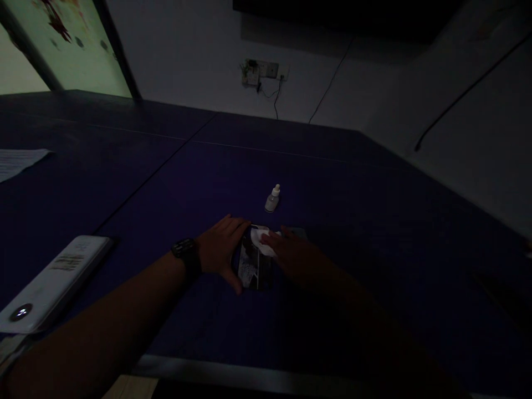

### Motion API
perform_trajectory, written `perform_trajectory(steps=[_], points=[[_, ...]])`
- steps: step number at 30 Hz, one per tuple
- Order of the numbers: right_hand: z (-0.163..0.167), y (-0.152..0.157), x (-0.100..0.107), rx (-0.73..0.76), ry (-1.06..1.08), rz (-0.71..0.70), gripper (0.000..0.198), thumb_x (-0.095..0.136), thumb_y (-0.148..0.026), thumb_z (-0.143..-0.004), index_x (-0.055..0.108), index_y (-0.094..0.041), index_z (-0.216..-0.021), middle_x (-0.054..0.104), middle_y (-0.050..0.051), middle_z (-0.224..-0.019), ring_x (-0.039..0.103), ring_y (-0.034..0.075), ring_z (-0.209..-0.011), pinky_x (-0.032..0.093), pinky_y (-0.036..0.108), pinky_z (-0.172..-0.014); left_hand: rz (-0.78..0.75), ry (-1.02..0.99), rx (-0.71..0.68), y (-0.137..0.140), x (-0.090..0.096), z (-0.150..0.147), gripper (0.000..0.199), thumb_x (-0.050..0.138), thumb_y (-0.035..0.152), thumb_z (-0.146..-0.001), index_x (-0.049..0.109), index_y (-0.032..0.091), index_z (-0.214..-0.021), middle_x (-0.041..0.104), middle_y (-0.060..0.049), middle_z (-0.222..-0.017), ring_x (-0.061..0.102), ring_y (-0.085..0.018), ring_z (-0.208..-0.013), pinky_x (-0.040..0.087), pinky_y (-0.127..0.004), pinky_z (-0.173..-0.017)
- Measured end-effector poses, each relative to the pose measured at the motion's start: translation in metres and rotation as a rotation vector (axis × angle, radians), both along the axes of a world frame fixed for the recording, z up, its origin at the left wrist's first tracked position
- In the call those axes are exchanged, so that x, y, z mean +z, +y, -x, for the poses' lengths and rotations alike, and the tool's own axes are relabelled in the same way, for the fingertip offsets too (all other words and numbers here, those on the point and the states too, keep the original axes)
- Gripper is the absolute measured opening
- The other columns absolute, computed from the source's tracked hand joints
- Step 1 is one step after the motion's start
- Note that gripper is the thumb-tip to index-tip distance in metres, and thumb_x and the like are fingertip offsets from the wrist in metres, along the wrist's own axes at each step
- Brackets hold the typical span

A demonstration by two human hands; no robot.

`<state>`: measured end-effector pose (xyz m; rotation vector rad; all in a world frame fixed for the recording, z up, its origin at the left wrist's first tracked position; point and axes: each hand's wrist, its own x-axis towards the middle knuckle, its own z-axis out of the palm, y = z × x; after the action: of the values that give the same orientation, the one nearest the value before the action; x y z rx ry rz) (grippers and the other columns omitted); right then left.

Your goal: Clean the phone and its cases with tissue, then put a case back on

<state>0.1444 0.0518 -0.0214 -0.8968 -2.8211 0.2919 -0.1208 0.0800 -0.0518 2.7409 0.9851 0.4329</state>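
Note:
A smartphone (pixel 249 269) lies flat on the dark blue table, its glossy face catching reflections. My left hand (pixel 222 244), a watch on its wrist, rests along the phone's left edge with thumb and fingers spread. On the upper part of the phone, my right hand (pixel 291 252) presses a folded white tissue (pixel 258 238) under its fingertips. Just beyond the phone stands a small dropper bottle (pixel 272 200) with a white cap. A greyish flat item (pixel 299 233) shows partly behind my right hand; its kind is unclear.
At the left lies a long white device (pixel 58 277) with a round button. Farther back is a printed paper sheet (pixel 22 160). The table (pixel 187 177) reaches a wall with sockets (pixel 266 71) and hanging cables. The scene is very dim.

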Motion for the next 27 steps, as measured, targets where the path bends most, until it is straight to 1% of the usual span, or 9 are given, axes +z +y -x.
perform_trajectory(steps=[2,5,7,10,12,15,20,22,27], points=[[0.005,-0.002,0.000,0.053,-0.011,-0.002,0.050,0.041,-0.011,-0.096,0.053,-0.002,-0.144,0.053,0.020,-0.151,0.044,0.032,-0.146,0.027,0.060,-0.124,-0.001,0.000,0.001,0.000,0.000,0.000,0.147,0.062,0.100,-0.043,0.035,0.003,-0.151,0.047,-0.033,-0.148,0.047,-0.049,-0.136,0.027,-0.068,-0.118],[0.006,-0.003,0.002,0.172,0.006,0.097,0.048,0.042,-0.013,-0.095,0.060,-0.013,-0.139,0.061,0.012,-0.145,0.048,0.025,-0.144,0.020,0.056,-0.128,-0.003,-0.004,0.005,0.000,0.000,0.000,0.147,0.062,0.100,-0.043,0.036,0.003,-0.150,0.047,-0.034,-0.148,0.046,-0.050,-0.136,0.027,-0.069,-0.118],[0.003,-0.003,0.003,0.129,0.026,0.106,0.048,0.042,-0.013,-0.094,0.061,-0.017,-0.138,0.063,0.009,-0.143,0.053,0.023,-0.140,0.020,0.055,-0.128,-0.005,-0.012,0.002,0.000,0.001,0.000,0.146,0.062,0.100,-0.044,0.035,0.004,-0.150,0.047,-0.033,-0.148,0.046,-0.050,-0.136,0.027,-0.069,-0.118],[0.002,-0.002,0.002,0.025,0.020,0.029,0.050,0.042,-0.013,-0.095,0.056,-0.012,-0.143,0.057,0.014,-0.148,0.050,0.025,-0.142,0.025,0.056,-0.126,0.003,-0.003,-0.001,0.000,0.001,0.000,0.147,0.063,0.100,-0.043,0.035,0.005,-0.151,0.047,-0.033,-0.148,0.046,-0.049,-0.137,0.026,-0.068,-0.119],[0.002,-0.001,0.001,0.045,0.003,0.017,0.051,0.042,-0.012,-0.095,0.054,-0.010,-0.145,0.055,0.015,-0.150,0.047,0.026,-0.145,0.026,0.055,-0.126,0.009,0.000,0.002,0.000,0.001,0.000,0.149,0.064,0.100,-0.040,0.035,0.005,-0.151,0.047,-0.033,-0.148,0.047,-0.049,-0.137,0.025,-0.067,-0.119],[-0.002,0.000,0.001,0.072,0.030,0.043,0.051,0.041,-0.011,-0.095,0.056,-0.015,-0.144,0.061,0.012,-0.145,0.053,0.025,-0.140,0.024,0.057,-0.126,0.013,-0.014,-0.004,0.002,-0.001,0.001,0.151,0.065,0.099,-0.038,0.034,0.004,-0.151,0.047,-0.033,-0.147,0.046,-0.050,-0.136,0.027,-0.068,-0.118],[-0.003,-0.004,0.000,0.002,0.140,-0.082,0.053,0.042,-0.010,-0.094,0.053,-0.014,-0.146,0.058,0.016,-0.146,0.052,0.027,-0.141,0.028,0.061,-0.123,0.008,-0.026,-0.034,0.004,-0.004,0.003,0.148,0.069,0.096,-0.041,0.030,0.006,-0.153,0.044,-0.034,-0.150,0.043,-0.050,-0.139,0.025,-0.068,-0.118],[0.007,-0.012,-0.002,0.079,0.145,-0.075,0.055,0.042,-0.010,-0.092,0.052,-0.012,-0.146,0.057,0.016,-0.148,0.049,0.026,-0.143,0.029,0.057,-0.124,0.013,-0.013,-0.023,0.004,-0.004,0.002,0.144,0.072,0.091,-0.045,0.031,0.006,-0.153,0.044,-0.033,-0.151,0.043,-0.049,-0.140,0.024,-0.067,-0.119],[0.024,-0.030,-0.005,0.319,0.021,0.092,0.056,0.044,-0.011,-0.089,0.054,-0.004,-0.144,0.051,0.018,-0.153,0.042,0.025,-0.148,0.028,0.050,-0.126,0.028,0.037,0.024,0.002,-0.002,0.000,0.117,0.072,0.072,-0.067,0.031,0.003,-0.152,0.046,-0.031,-0.150,0.044,-0.043,-0.141,0.024,-0.061,-0.122]])
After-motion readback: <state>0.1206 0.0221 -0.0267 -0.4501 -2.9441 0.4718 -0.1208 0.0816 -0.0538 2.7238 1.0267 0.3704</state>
